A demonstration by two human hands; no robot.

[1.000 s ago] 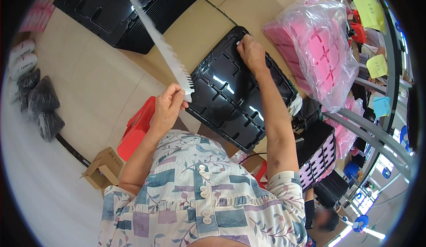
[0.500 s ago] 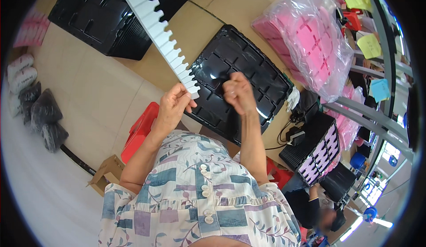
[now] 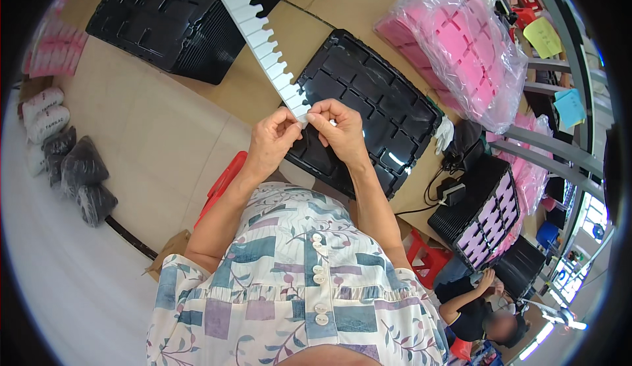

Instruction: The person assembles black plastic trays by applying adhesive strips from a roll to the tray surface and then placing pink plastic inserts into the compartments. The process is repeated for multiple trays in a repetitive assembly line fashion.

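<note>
Long pale notched strip (image 3: 261,42), aslant

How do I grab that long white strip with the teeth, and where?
I'd pinch the white strip by its straight edge, above the lower end, coming from the left. The notches line its right edge, so the left looks smoother, and it slants upward with that edge uncovered. The lower end is busy: left grip and right grip meet there.

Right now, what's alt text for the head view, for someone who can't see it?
A person's left hand pinches the near end of a white notched strip; the right hand meets it there, before a black tray. Plastic-wrapped pink trays lie to the right.
</note>
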